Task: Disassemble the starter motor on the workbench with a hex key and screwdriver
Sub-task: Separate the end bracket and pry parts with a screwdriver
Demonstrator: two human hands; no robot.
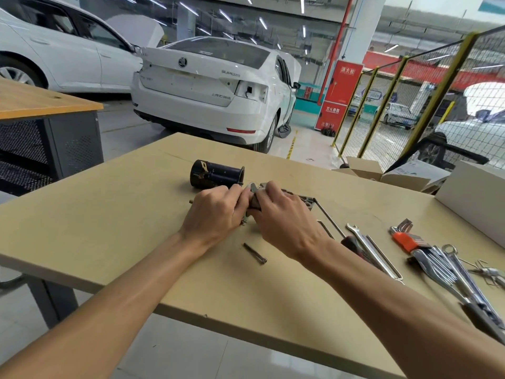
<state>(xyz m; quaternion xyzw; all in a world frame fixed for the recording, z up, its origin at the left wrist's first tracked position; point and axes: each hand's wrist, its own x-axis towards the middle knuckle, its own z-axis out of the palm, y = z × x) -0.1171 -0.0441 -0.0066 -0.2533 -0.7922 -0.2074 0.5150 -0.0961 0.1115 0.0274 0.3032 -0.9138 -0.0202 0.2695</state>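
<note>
One grey metal starter part [255,196] is sitting near the middle of the worktop [114,214], gripped from both sides. The left hand [216,214] is curling its fingers around the part's left end, and the right hand [284,217] is wrapping over its right side, thumb pressing along the near edge; most of the part is hidden beneath them. Just behind the part, one black cylindrical motor housing [216,175] is lying on its side, open end facing right. Directly right of the part, one dark ribbed end piece [304,201] is peeking out from behind the right hand, with one long thin rod [328,218] running from it toward the viewer. In front of the part, one long dark bolt [254,253] is lying loose on the worktop. Farther right of the part, one red-handled screwdriver [352,244] and one open-ended spanner [363,242] are lying side by side, and beyond them one hex key set in an orange holder [404,240] is resting beside a bundle of spanners [448,272] whose number I cannot tell.
</note>
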